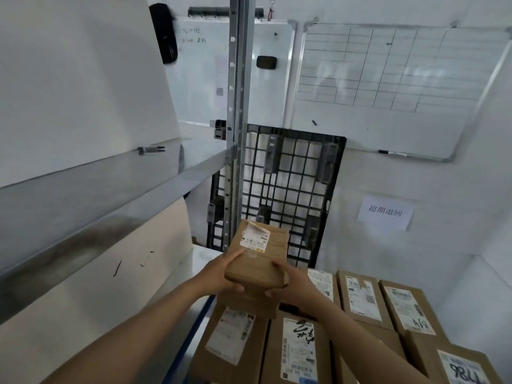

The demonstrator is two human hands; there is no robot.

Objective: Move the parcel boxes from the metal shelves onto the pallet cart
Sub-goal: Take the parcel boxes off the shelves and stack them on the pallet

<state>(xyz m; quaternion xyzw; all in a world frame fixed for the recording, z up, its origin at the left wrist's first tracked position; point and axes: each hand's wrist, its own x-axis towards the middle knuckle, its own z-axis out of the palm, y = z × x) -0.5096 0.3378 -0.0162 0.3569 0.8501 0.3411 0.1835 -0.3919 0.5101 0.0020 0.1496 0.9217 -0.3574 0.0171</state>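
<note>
Head-worn wide-angle view, forward-down, close over the parcel box [266,259].

The metal shelf [83,195] runs along the left, fixed to a slotted upright post [235,106]; a small pen-like item [151,149] lies on its grey board near the back edge. At lower right, labelled parcel boxes [363,300] lie flat, packed side by side, their support hidden beneath them

My left hand [223,275] and right hand [291,285] cover the near lower edge of the held box [260,253], whose label print is too small for me to read. The stacked boxes [299,347] below run off the bottom edge and hide whatever carries them; the writing on the left whiteboard [199,79] is blurred beyond reading
</note>
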